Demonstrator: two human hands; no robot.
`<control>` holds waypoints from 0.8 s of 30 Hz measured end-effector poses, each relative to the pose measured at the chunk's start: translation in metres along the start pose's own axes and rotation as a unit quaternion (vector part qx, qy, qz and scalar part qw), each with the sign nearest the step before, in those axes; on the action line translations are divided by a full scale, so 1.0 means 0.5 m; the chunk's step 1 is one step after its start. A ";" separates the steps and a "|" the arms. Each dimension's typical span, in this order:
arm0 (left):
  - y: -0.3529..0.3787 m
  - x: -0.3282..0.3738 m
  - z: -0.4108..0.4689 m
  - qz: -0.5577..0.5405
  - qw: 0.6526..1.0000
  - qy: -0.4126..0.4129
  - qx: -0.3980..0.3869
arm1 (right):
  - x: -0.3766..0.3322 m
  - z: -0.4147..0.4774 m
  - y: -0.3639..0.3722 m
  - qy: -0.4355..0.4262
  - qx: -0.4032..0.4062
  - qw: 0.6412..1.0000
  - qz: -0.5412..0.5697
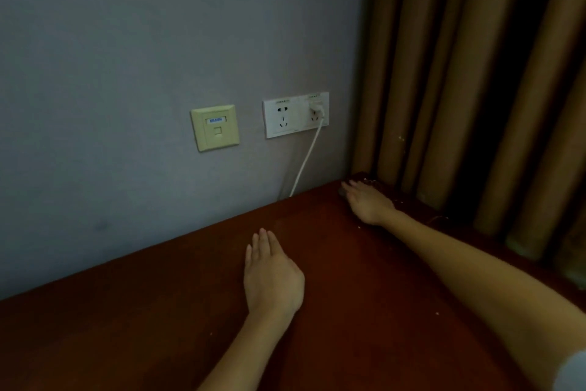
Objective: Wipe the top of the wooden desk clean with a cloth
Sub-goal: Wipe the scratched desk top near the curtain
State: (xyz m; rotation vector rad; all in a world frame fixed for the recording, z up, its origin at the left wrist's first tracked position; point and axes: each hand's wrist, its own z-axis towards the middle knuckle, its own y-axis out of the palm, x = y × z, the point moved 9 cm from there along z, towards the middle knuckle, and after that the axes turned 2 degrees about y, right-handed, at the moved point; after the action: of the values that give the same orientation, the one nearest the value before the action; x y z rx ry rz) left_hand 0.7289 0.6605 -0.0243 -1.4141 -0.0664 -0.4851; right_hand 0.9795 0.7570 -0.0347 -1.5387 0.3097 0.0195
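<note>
Now, left hand, right hand flat on wooden desk, each grip unclenched.

Left hand: palm down, fingers straight and close together, pointing away from the body, forearm bare. Right hand: palm down, fingers extended, bare arm stretched well forward. It lies farther out than the left, the two well apart.
</note>
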 end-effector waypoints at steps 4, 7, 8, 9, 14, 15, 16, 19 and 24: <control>0.000 0.002 0.001 0.002 1.000 -0.001 -0.004 | 0.007 -0.124 -0.018 -0.013 0.000 1.000 0.005; 0.002 0.003 0.000 0.009 1.000 -0.003 -0.009 | -0.035 -0.211 -0.008 -0.045 0.002 0.999 -0.002; 0.001 0.004 0.000 0.012 1.000 -0.004 -0.009 | -0.061 -0.236 -0.004 -0.062 0.008 0.998 -0.005; 0.001 0.004 0.001 0.013 1.000 -0.006 -0.008 | -0.091 -0.257 -0.001 -0.080 0.013 0.997 -0.009; 0.001 0.006 0.002 0.021 1.000 -0.009 -0.002 | -0.232 -0.256 0.026 -0.170 0.002 0.985 -0.027; 0.002 0.006 0.002 0.023 1.000 -0.009 -0.001 | -0.247 -0.237 0.030 -0.178 -0.005 0.984 -0.024; 0.001 0.005 0.004 0.024 1.000 -0.008 0.000 | -0.258 -0.214 0.032 -0.185 -0.010 0.983 -0.020; 0.003 0.006 0.009 0.017 1.000 -0.004 0.003 | -0.243 -0.125 0.029 -0.165 -0.016 0.986 0.000; 0.008 0.002 0.022 0.013 1.000 0.004 0.009 | -0.131 0.010 0.006 -0.089 -0.009 0.996 0.008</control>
State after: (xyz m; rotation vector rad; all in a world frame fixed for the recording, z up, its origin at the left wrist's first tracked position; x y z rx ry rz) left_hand 0.7338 0.6711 -0.0260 -1.3944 -0.0457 -0.4677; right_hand 0.9171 0.7738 -0.0239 -1.5409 0.1808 0.1708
